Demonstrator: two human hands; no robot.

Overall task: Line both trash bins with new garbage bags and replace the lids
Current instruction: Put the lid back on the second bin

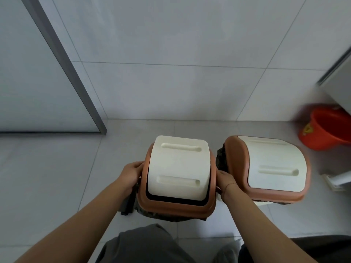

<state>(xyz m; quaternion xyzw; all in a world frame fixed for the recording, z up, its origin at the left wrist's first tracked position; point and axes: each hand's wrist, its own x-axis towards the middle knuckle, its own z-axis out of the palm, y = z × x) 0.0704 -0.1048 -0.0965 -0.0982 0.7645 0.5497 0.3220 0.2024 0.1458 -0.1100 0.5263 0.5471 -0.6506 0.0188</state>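
Observation:
Two trash bins stand side by side on the floor in front of me. The left bin's lid has a brown frame and a cream swing flap. My left hand grips its left edge and my right hand grips its right edge. Dark garbage bag hangs out under this lid at the left and front. The right bin's lid, of the same kind, sits on its bin with dark bag edge showing at its left side. The bin bodies are mostly hidden under the lids.
An orange bucket stands at the right by the tiled wall. A grey door frame runs down at the left. A white fixture lies at the right edge. My knees in grey trousers are below the bins.

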